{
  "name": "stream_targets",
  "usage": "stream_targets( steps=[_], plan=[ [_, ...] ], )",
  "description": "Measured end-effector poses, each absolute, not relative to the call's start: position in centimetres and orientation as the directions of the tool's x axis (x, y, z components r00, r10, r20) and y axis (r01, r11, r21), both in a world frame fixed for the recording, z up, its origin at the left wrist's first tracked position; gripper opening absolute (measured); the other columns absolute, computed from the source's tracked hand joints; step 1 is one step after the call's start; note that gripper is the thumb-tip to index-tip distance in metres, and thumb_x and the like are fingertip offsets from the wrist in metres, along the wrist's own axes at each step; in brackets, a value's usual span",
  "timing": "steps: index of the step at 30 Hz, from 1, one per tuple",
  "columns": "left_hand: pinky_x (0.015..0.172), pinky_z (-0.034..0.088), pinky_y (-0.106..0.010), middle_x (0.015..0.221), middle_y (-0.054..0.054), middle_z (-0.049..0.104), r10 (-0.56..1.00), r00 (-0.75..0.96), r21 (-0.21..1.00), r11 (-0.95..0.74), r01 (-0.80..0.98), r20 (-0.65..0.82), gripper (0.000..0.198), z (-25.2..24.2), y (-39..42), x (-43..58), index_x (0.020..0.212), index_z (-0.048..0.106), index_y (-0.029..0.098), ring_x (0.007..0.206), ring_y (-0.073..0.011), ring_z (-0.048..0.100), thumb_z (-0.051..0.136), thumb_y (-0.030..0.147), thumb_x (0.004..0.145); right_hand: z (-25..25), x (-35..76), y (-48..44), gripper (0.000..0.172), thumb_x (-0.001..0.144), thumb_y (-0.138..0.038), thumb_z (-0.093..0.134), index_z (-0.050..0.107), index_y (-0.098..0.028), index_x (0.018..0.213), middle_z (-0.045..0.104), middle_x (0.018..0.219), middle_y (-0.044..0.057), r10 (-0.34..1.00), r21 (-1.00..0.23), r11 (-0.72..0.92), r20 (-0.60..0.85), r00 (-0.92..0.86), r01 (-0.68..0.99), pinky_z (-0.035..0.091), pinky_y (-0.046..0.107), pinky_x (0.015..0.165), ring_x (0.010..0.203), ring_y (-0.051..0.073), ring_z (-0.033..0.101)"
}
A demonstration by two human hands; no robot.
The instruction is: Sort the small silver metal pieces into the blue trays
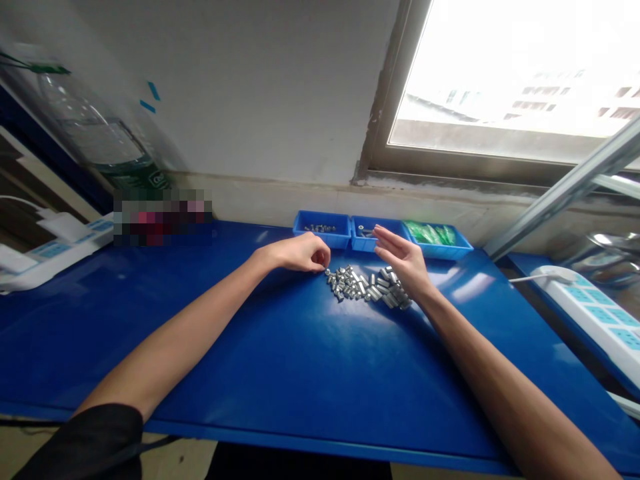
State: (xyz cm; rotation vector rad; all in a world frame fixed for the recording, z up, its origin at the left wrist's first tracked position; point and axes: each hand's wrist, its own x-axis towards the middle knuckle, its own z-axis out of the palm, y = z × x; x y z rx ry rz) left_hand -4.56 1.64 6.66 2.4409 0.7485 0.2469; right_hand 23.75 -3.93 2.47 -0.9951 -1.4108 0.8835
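Observation:
My left hand (301, 253) is closed in a pinch at the left edge of a pile of small silver metal fittings (345, 283). A small metal piece shows right at its fingertips, but whether it is gripped is unclear. Longer hexagonal metal pieces (384, 288) make up the right side of the pile. My right hand (403, 260) is raised above these, fingers stretched out and holding nothing, just in front of the middle blue bin (361, 247). That bin has a few metal parts (367, 231) in it, partly hidden by the fingers.
Along the wall stand a left blue bin (325, 239) with small screws and a right blue bin (453, 252) with green plastic packets (430, 233). Power strips (590, 303) lie at both sides of the blue table (280, 373). A large plastic bottle (100, 133) stands back left.

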Motion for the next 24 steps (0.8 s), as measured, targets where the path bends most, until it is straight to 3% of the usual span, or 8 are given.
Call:
stream_targets(
  steps=[3, 8, 15, 21, 24],
  plan=[
    [0.060, 0.048, -0.018, 0.076, -0.003, 0.076, 0.581, 0.812, 0.567, -0.690, 0.451, 0.060, 0.011, 6.53, 1.67, -4.58, 0.087, 0.080, 0.016, 0.066, -0.0130, 0.070, 0.072, 0.015, 0.079, 2.46, 23.87, -3.94, 0.045, 0.081, -0.045, 0.084, 0.077, -0.026, 0.121, 0.065, 0.148, 0.008, 0.925, -0.916, 0.380, 0.380, -0.020, 0.130, 0.047, 0.051, 0.119, 0.137, 0.032, 0.061],
    [0.061, 0.050, -0.018, 0.075, -0.003, 0.076, 0.602, 0.794, 0.571, -0.683, 0.456, 0.086, 0.013, 6.44, 1.64, -4.42, 0.086, 0.080, 0.016, 0.067, -0.0133, 0.071, 0.071, 0.014, 0.076, 2.48, 23.89, -4.02, 0.032, 0.084, -0.045, 0.080, 0.081, -0.024, 0.108, 0.077, 0.126, 0.009, 0.910, -0.887, 0.411, 0.411, -0.043, 0.209, 0.053, 0.048, 0.113, 0.126, 0.030, 0.068],
    [0.062, 0.050, -0.019, 0.076, -0.003, 0.076, 0.608, 0.785, 0.572, -0.687, 0.448, 0.116, 0.013, 6.45, 1.62, -4.22, 0.084, 0.079, 0.015, 0.069, -0.0131, 0.070, 0.069, 0.013, 0.076, 2.18, 23.82, -4.05, 0.030, 0.081, -0.046, 0.081, 0.081, -0.024, 0.101, 0.081, 0.108, 0.007, 0.934, -0.911, 0.356, 0.356, -0.039, 0.206, 0.059, 0.046, 0.100, 0.105, 0.029, 0.076],
    [0.062, 0.049, -0.021, 0.084, -0.006, 0.074, 0.569, 0.788, 0.422, -0.790, 0.445, 0.235, 0.012, 6.40, 1.83, -4.28, 0.088, 0.078, 0.014, 0.069, -0.0130, 0.066, 0.075, 0.018, 0.077, 2.40, 23.72, -4.20, 0.028, 0.081, -0.046, 0.080, 0.082, -0.023, 0.099, 0.081, 0.105, 0.007, 0.936, -0.907, 0.350, 0.349, -0.047, 0.234, 0.060, 0.043, 0.095, 0.100, 0.028, 0.077],
    [0.062, 0.049, -0.021, 0.092, -0.008, 0.075, 0.551, 0.807, 0.374, -0.809, 0.453, 0.213, 0.016, 5.80, 2.24, -4.32, 0.094, 0.081, 0.015, 0.068, -0.0128, 0.066, 0.075, 0.020, 0.080, 2.43, 23.74, -4.21, 0.027, 0.081, -0.044, 0.080, 0.082, -0.023, 0.098, 0.081, 0.105, 0.007, 0.937, -0.907, 0.349, 0.347, -0.048, 0.235, 0.060, 0.042, 0.093, 0.098, 0.027, 0.077]
  ],
)
